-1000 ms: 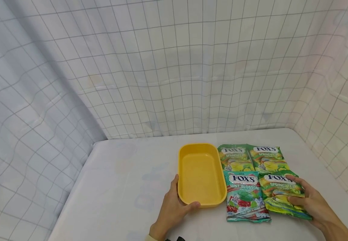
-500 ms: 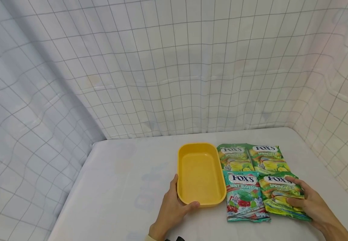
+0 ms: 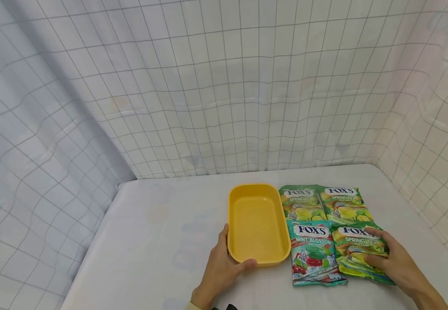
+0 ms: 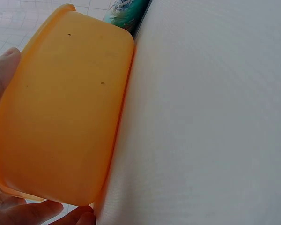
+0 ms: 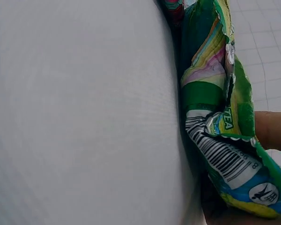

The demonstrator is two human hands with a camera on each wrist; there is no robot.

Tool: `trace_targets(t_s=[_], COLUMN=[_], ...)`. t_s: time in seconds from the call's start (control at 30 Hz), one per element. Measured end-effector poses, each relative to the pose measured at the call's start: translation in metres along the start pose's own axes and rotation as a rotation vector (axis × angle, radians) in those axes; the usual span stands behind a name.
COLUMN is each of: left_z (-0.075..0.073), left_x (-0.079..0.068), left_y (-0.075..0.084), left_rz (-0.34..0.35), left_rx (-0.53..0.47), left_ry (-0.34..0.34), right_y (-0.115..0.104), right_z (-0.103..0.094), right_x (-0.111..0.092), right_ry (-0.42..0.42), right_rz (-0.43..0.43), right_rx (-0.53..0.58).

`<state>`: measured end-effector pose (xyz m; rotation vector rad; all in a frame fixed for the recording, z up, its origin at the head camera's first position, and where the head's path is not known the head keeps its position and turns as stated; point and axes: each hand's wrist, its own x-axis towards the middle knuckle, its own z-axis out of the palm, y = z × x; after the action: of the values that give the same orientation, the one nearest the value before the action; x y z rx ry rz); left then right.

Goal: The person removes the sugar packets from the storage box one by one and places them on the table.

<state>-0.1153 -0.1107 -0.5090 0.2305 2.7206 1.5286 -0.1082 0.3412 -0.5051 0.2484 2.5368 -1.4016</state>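
A yellow plastic container [image 3: 253, 228] stands upright on the white surface, with nothing inside. My left hand [image 3: 220, 273] holds its near left corner, thumb over the near rim and fingers along the left side; the left wrist view shows the container's outer wall [image 4: 70, 103] between thumb and fingers. My right hand [image 3: 394, 258] grips the right side of a green Fox's Spring Tea candy bag [image 3: 357, 247], whose barcode side [image 5: 225, 159] is bent in the right wrist view. Left of it lies a teal Mint Blossom candy bag [image 3: 312, 254]. Fingers under the green bag are partly hidden.
Two more green Spring Tea candy bags, a left one [image 3: 302, 204] and a right one [image 3: 344, 204], lie flat behind the front pair. White grid-patterned curtains [image 3: 228, 86] enclose the back and both sides of the white-covered table [image 3: 150, 241].
My right hand and the gripped Spring Tea bag have shifted slightly left, closer to the Mint Blossom bag. The left hand keeps its hold on the container.
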Motion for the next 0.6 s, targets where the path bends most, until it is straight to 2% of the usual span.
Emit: trace_targets(t_s=[0.4, 0.6], left_z=[0.0007, 0.0007], left_x=[0.0003, 0.0005], left_y=[0.0016, 0.0026], left_rz=[0.002, -0.011], left_rx=[0.001, 0.000], left_ry=[0.006, 0.004], right_y=[-0.0034, -0.0056], right_z=[0.0021, -0.0007], right_x=[-0.0020, -0.0033], right_ry=[0.044, 0.028], right_rz=[-0.004, 0.006], right_rx=[-0.018, 0.021])
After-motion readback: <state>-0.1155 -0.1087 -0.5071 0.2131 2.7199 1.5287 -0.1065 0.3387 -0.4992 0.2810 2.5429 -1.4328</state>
